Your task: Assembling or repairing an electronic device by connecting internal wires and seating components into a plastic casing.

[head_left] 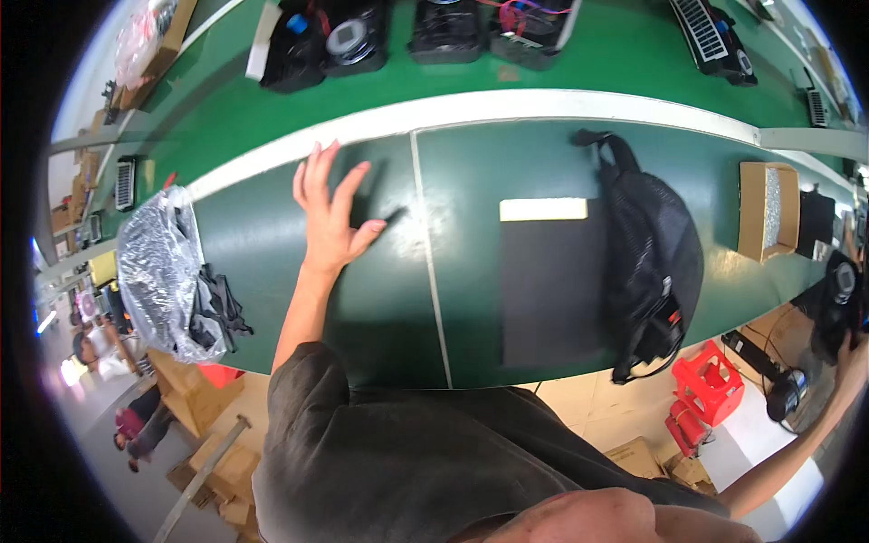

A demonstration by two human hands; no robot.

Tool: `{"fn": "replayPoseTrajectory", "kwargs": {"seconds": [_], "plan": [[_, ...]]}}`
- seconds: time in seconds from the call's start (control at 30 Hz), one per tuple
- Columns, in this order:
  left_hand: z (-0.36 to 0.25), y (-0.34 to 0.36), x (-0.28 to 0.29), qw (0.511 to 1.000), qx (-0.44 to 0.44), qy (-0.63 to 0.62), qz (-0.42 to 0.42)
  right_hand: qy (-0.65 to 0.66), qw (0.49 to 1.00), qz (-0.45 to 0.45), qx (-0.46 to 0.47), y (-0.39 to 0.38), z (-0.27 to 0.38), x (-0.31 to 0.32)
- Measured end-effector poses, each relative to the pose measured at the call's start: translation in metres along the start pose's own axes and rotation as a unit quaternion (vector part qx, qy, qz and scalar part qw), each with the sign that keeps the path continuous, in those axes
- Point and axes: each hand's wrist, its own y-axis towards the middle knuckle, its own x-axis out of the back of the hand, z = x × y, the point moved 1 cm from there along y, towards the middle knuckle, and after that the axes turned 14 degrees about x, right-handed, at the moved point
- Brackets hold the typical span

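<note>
My left hand (333,217) hovers over or rests on the dark green tabletop (380,299); I cannot tell if it touches. Its fingers are spread and nothing is in them. My right arm stretches out to the far right, where my right hand (849,351) closes on the lower edge of a black device with a round grey dial (842,288). Part of that hand is cut off by the picture's rim. Between my arms lie a flat dark grey sheet (552,299) with a pale yellow strip (543,209) along its top, and a black mesh bag (656,235) with straps beside it.
Clear plastic wrapping (161,271) with black straps lies at the left. An open cardboard box (768,213) stands at the right. Beyond a white rail (471,109), black devices (353,45) sit on a green surface. A red stool (711,385) stands on the floor.
</note>
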Motion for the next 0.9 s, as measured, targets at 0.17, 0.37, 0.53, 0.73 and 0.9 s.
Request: {"fn": "replayPoseTrajectory", "kwargs": {"seconds": [0.17,0.37,0.53,0.73,0.9], "plan": [[0.011,-0.055,0.040,0.980,-0.138,-0.144,0.000,0.017,0.924,-0.245,0.294,-0.151,0.207,0.107],[0.016,-0.160,0.138,0.953,-0.208,-0.219,0.006,0.300,0.706,-0.255,0.589,-0.254,0.511,0.137],[0.044,-0.217,0.154,0.977,-0.136,-0.086,0.137,0.359,0.565,-0.179,0.721,-0.314,0.639,0.150],[0.042,-0.244,0.157,0.987,-0.082,-0.075,0.115,0.483,0.501,-0.203,0.688,-0.325,0.627,0.145],[0.045,-0.188,0.166,0.984,-0.087,-0.152,0.046,0.627,0.555,-0.162,0.522,-0.304,0.623,0.142]]}}
